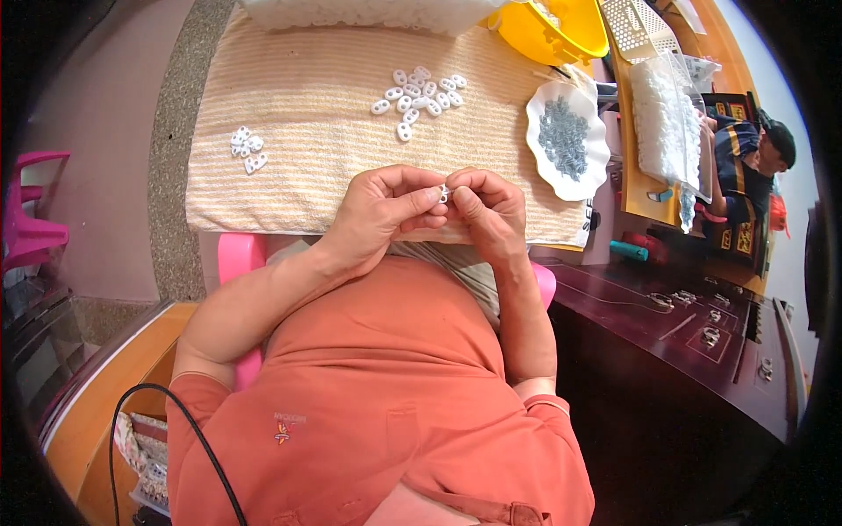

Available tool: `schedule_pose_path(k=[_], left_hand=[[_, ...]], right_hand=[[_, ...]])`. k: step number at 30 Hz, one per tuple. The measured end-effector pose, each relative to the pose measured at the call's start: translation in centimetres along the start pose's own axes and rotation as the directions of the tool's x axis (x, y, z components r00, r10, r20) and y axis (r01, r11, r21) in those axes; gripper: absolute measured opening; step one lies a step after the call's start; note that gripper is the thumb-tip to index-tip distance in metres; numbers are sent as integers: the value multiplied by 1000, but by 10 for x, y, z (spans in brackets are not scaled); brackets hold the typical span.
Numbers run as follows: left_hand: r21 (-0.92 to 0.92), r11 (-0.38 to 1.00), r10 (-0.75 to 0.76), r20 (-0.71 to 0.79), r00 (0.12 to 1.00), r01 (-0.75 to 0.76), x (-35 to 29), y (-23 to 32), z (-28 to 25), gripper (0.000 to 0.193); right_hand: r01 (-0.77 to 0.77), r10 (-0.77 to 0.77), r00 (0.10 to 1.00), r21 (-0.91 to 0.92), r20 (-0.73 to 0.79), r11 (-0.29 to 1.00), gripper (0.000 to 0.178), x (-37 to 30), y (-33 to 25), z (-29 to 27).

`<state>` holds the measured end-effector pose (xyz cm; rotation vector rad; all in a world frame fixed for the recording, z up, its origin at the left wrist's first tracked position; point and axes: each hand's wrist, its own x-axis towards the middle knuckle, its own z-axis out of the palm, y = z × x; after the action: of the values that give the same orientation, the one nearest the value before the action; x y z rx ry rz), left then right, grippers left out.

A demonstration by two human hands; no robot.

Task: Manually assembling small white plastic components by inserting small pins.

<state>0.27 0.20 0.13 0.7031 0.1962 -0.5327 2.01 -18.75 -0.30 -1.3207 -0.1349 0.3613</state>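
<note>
My left hand [381,206] pinches a small white plastic piece [445,194] between thumb and fingertips, close to the near edge of the towel-covered table. Against the piece's right side, the thumb and forefinger of my right hand [489,210] are pressed together; whatever is between them is too small to make out. Beyond my hands lies a loose pile of white oval two-hole pieces [411,90]. A smaller cluster of white pieces [248,147] sits off to the left. At the right stands a white scalloped dish [598,145] holding many tiny grey parts [562,136].
A striped towel [298,105] covers the table. A yellow basin [561,39] and a large mass of white pieces [368,10] stand at the far side. Right of the table are a clear bag of white pieces [664,118], a dark cabinet [649,298] and another person [745,167].
</note>
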Motion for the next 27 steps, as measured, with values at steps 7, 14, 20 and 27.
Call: schedule_pose_path(k=[7, 14, 20, 27], left_hand=[[-12, 1000, 0, 1, 1000, 0, 0, -1, 0, 19], [9, 1000, -2, -19, 1000, 2, -1, 0, 1, 19], [25, 1000, 14, -21, 1000, -14, -1, -2, 1, 19], [79, 996, 35, -23, 999, -33, -1, -6, 0, 16]], right_hand=[[1, 0, 1000, -17, 11, 1000, 8, -1, -2, 1], [23, -22, 1000, -86, 13, 996, 6, -1, -1, 3], [75, -72, 997, -168, 26, 983, 5, -1, -1, 4], [69, -67, 998, -223, 20, 972, 7, -1, -4, 5]])
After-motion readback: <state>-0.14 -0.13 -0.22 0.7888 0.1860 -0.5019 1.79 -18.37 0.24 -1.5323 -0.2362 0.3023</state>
